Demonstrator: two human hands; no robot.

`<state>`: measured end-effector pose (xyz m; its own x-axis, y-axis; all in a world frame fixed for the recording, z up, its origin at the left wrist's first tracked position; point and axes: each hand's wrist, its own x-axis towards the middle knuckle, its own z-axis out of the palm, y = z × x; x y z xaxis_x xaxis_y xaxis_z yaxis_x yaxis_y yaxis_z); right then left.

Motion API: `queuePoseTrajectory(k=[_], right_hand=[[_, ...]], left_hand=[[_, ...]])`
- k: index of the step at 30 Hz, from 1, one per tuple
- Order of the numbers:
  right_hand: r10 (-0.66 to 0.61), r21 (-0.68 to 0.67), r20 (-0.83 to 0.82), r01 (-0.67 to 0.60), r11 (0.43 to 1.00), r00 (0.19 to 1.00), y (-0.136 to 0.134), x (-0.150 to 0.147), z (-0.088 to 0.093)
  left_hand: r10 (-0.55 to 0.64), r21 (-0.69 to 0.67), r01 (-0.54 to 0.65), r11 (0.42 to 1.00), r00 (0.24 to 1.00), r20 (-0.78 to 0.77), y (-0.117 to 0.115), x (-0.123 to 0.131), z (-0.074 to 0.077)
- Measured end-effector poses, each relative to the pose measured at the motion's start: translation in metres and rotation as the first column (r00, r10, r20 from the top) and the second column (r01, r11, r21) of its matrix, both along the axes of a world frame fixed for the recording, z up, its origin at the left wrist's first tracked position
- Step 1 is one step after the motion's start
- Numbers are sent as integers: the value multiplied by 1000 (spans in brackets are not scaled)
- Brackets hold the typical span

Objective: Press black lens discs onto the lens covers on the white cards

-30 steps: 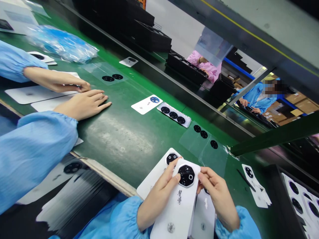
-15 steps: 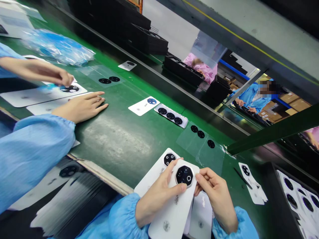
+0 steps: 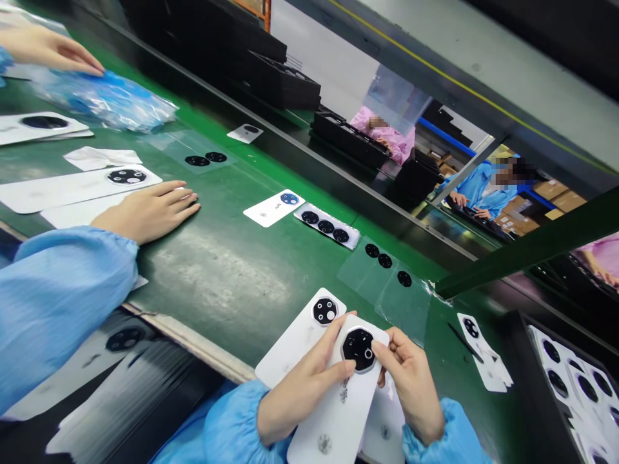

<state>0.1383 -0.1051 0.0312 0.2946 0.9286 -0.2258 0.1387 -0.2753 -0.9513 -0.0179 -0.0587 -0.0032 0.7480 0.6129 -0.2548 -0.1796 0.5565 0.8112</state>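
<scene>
Left hand [image 3: 308, 381] near right hand [image 3: 410, 374]

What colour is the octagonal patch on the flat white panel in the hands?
The octagonal patch is glossy black, best seen in the head view.

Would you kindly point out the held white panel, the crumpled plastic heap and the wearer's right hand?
White panel [image 3: 336, 412]: head view, on its printed face.
Plastic heap [image 3: 123, 103]: head view, on its wrinkled middle.
Right hand [image 3: 413, 383]: head view, on its back.
</scene>
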Motion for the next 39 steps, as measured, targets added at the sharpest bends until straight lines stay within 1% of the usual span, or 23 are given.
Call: queuePoseTrajectory(k=[3,6,9,11,14,17,20,22,26,30,33,35,37,39], right_hand=[[-46,-12,75,47,999,996,0,0,-2],[-76,-30,110,80,996,991,1,1,-2],[-47,-6,143,49,999,989,2,1,-1],[-22,25,200,17,1000,980,1,1,0],[23,43,253,-35,998,967,0,0,-1],[74,17,174,-78,997,982,-1,1,-3],[49,9,114,-51,999,992,-1,-1,-6],[15,9,93,-15,1000,996,-2,-2,-8],[-35,7,-8,35,999,999,-2,-5,-8],[13,-22,-106,-15,1000,994,-2,-3,-5],[2,-42,-107,-6,999,994,1,2,-5],[-29,-35,-118,25,999,993,3,6,-5],[-29,-18,-128,27,999,991,3,8,-6],[18,-17,-119,-20,1000,993,0,8,-8]], left_hand=[[-7,-44,7,999,1000,19,-1,1,3],[13,-64,-9,998,997,71,-1,4,7],[71,-25,-70,997,996,49,3,8,9],[113,8,-113,994,994,9,7,12,10],[134,20,-134,991,991,-8,9,16,10],[119,25,-119,993,993,12,8,17,11],[109,18,-110,994,994,31,7,15,12],[114,-19,-114,993,992,47,8,14,12],[108,-149,-94,984,990,93,12,16,9],[70,-205,-46,978,991,113,13,19,7],[-7,-175,37,984,986,167,11,18,6],[-41,-125,63,990,985,170,11,16,6],[-20,-81,31,996,991,134,12,15,5],[52,-51,-48,998,995,87,15,14,4]])
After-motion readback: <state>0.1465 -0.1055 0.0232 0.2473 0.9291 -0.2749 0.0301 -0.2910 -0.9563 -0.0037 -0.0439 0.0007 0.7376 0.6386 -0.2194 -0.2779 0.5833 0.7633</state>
